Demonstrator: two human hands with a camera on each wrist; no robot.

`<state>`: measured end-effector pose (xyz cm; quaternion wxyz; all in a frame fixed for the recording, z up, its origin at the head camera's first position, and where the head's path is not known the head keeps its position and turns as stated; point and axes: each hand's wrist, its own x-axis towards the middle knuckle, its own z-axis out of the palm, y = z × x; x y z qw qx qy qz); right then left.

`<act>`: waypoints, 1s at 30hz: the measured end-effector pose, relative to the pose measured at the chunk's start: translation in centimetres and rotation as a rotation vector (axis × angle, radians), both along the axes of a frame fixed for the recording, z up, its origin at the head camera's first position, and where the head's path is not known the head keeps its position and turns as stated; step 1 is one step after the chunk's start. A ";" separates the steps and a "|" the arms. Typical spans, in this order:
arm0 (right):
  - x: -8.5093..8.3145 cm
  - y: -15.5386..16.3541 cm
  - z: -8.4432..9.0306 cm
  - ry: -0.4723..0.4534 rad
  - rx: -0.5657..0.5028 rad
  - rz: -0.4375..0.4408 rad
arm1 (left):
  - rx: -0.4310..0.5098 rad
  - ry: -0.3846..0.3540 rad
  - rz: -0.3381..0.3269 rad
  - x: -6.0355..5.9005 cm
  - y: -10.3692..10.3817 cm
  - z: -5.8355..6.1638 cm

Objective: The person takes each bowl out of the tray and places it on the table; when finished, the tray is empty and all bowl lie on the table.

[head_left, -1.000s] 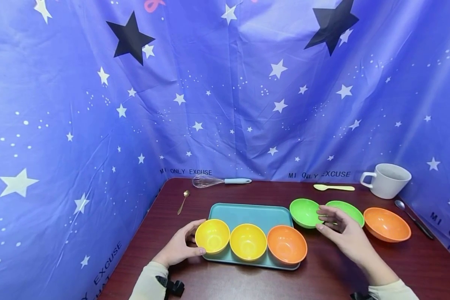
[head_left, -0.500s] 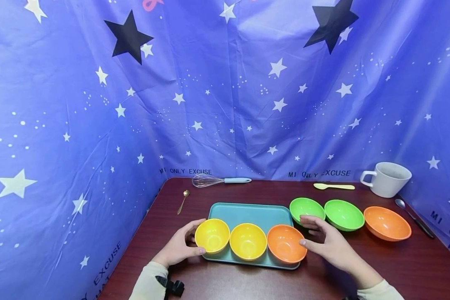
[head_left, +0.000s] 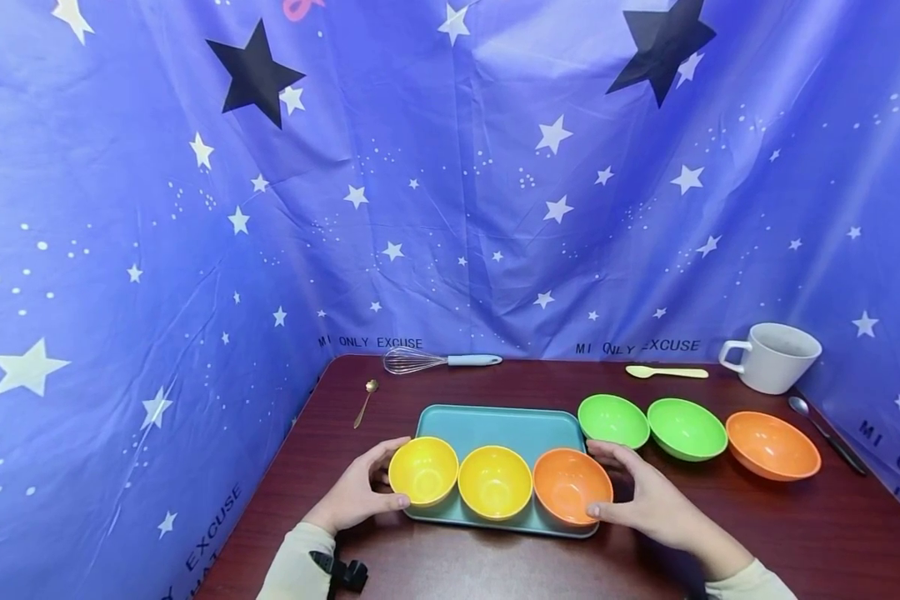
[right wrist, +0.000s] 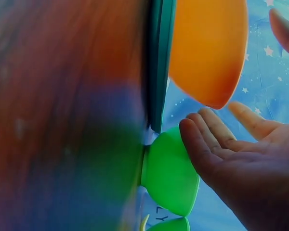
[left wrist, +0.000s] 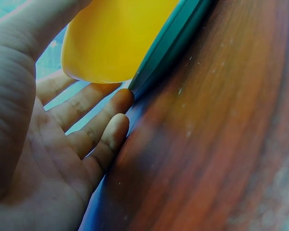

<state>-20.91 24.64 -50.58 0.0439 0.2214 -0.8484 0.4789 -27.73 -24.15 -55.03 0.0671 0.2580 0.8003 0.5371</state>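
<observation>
A teal tray (head_left: 472, 425) lies on the table, and along its near side stand two yellow bowls and an orange bowl in a row. My left hand (head_left: 360, 489) rests against the left yellow bowl (head_left: 423, 471), thumb at the near side and fairly straight fingers at the far side; in the left wrist view its fingers reach the tray's edge. The other yellow bowl (head_left: 495, 482) sits in the middle. Around the right side of the orange bowl (head_left: 572, 486) my right hand (head_left: 648, 500) is spread, its fingers apart from the bowl in the right wrist view.
Two green bowls (head_left: 612, 421) and another orange bowl (head_left: 772, 446) stand right of the tray. Behind lie a whisk (head_left: 442, 360), a small gold spoon (head_left: 365, 404) and a yellow spoon (head_left: 667, 372). A grey mug (head_left: 772, 358) and a dark-handled spoon (head_left: 827, 435) are at the right.
My right hand has moved left and nearer, from over the green bowls to the right side of the orange bowl on the tray. My left hand has stayed by the yellow bowl.
</observation>
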 end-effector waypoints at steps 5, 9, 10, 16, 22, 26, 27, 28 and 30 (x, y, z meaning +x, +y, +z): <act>-0.1 -0.1 -0.2 -0.017 -0.011 0.028 | -0.007 -0.001 0.009 0.0 0.0 0.1; -0.1 -0.1 -0.6 -0.023 0.033 0.007 | -0.007 -0.008 0.010 0.0 0.0 0.1; -0.1 -0.1 -0.7 -0.028 0.049 -0.005 | -0.007 -0.009 0.010 0.1 0.0 0.1; -0.2 -0.3 -1.1 -0.049 0.141 -0.042 | 0.001 -0.001 0.003 0.0 0.0 0.0; -0.1 -0.6 -1.2 -0.063 0.148 -0.046 | -0.001 0.012 -0.004 0.0 0.0 -0.1; -0.1 -0.7 -1.2 -0.051 0.144 -0.051 | -0.002 0.005 0.000 0.0 0.0 -0.1; -0.1 -0.7 -1.2 -0.049 0.139 -0.051 | -0.002 0.003 0.001 0.0 0.0 -0.1; -0.1 -0.7 -1.2 -0.047 0.136 -0.052 | -0.001 0.001 0.001 0.0 0.0 -0.1; -0.1 -0.7 -1.2 -0.043 0.134 -0.052 | 0.000 -0.002 0.000 0.0 0.0 -0.1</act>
